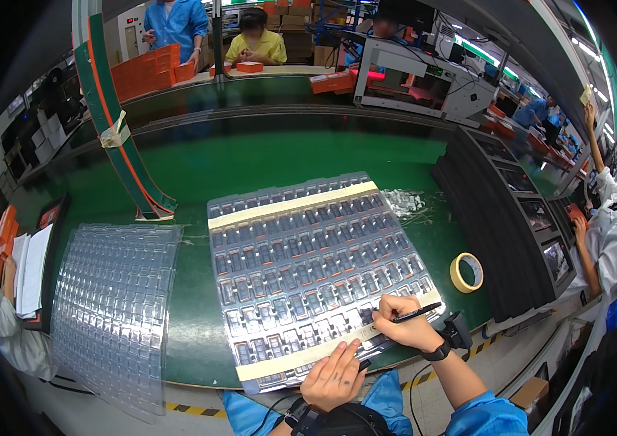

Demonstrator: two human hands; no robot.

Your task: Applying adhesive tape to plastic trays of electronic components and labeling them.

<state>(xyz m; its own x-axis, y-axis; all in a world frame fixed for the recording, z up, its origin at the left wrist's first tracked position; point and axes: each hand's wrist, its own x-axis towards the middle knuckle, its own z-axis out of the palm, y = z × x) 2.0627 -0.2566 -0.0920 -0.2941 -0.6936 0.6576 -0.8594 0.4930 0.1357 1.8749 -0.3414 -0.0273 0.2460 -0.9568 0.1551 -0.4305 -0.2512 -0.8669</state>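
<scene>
A clear plastic blister tray [315, 269] with rows of small dark parts in its pockets lies on the green table before me. Two strips of cream masking tape [294, 204] cross it, one along the far side and one along the near side. My right hand [404, 324] grips a black marker pen [416, 313] slantwise over the near strip. On that same strip my left hand [334, 378] rests with its fingers stretched out. A small black piece [364, 365] shows beside its thumb; I cannot tell whether it is held.
A masking tape roll [467, 272] lies right of the tray. Farther right stands a stack of black foam trays [493, 232]. Clear trays [116, 312] lie at left, near a green post [116, 123]. Beyond are a grey machine [417, 76] and several co-workers.
</scene>
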